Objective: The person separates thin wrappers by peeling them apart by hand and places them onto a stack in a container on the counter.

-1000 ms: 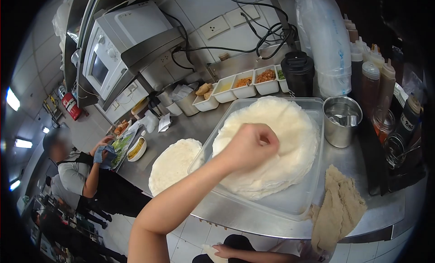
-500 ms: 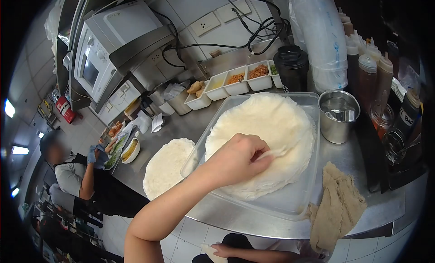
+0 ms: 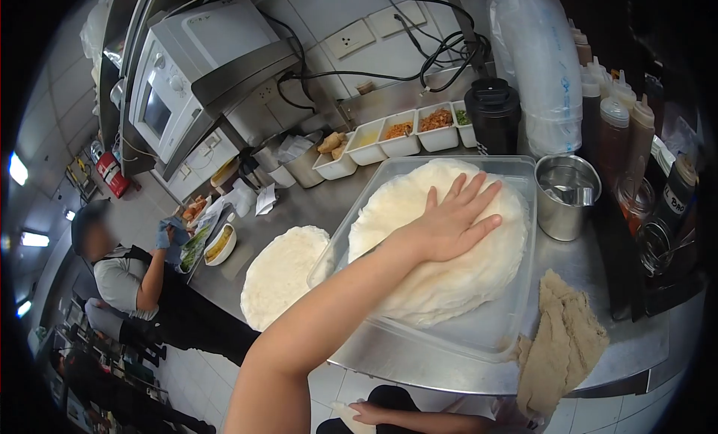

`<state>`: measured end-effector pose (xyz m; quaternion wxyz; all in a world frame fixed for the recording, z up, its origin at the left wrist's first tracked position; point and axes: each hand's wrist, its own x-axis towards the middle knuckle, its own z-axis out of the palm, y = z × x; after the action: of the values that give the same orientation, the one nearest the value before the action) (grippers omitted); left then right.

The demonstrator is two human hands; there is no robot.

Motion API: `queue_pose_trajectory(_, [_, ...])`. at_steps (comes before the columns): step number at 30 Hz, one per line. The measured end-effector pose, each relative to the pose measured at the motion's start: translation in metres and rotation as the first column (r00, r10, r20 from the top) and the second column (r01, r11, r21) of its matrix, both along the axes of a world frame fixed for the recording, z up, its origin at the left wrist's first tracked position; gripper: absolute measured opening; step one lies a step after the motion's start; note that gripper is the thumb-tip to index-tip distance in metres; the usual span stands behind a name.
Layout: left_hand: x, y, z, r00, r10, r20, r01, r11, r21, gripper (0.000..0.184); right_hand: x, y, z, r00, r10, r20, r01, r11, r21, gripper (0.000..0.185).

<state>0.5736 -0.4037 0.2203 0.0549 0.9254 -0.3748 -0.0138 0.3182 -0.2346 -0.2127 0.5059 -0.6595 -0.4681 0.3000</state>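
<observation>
Steel counter (image 3: 636, 348) under a tiled wall, a row of white containers (image 3: 400, 137) along the back; co-worker (image 3: 123, 281) standing off to the left.

Clear plastic tray (image 3: 482, 333) on the counter. Stack of pale rounds (image 3: 441, 292) inside, many layers, edges ragged. Left hand (image 3: 452, 228) lies palm down on top of it, fingers spread wide, thumb out toward the steel cup (image 3: 565, 210); nothing pinched. Stack is directly beneath the palm and reaches out past the fingertips.

Single pale round (image 3: 284, 273) flat on the counter, left of the tray (its lower side hidden by the forearm).

Right hand (image 3: 366, 414) low at the frame's bottom, well apart from the stack, fingers closed on a thin pale sheet (image 3: 350, 419), mostly cut off. Tan cloth (image 3: 561, 344) drapes at the counter's front edge.
</observation>
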Motion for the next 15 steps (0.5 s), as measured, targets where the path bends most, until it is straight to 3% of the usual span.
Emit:
queue_pose_trajectory(1, [-0.003,-0.002,0.007,0.998,0.038,-0.056,-0.034,0.997,0.07,0.069,0.0,0.0,-0.002,1.0,-0.013,-0.001,0.013,1.0,0.013,0.038])
queue_pose_trajectory(4, [-0.015,0.0,0.015,0.995,0.068,-0.076,-0.064,0.996,0.056,0.07,-0.002,0.003,-0.009,1.0,-0.024,0.009,0.023,0.998,0.056,0.036])
queue_pose_trajectory(7, [-0.049,0.012,0.033,0.986,0.037,-0.162,-0.059,0.989,-0.133,0.072,0.003,-0.003,-0.013,0.998,-0.044,0.04,0.042,0.997,0.059,0.036])
queue_pose_trajectory(10, [-0.072,0.006,0.005,1.0,0.012,-0.011,-0.01,0.99,0.142,0.075,-0.001,-0.001,-0.007,1.0,-0.021,0.004,0.021,0.998,0.056,0.037])
queue_pose_trajectory(14, [-0.081,0.006,0.022,0.997,0.058,-0.052,-0.047,0.98,0.193,0.077,0.006,0.001,-0.007,0.994,0.009,0.113,-0.007,1.0,-0.017,0.042])
queue_pose_trajectory(15, [-0.091,0.011,0.024,0.999,0.046,0.018,-0.048,0.992,0.114,0.073,0.008,-0.006,-0.003,0.994,-0.02,0.108,0.023,0.999,-0.028,0.042])
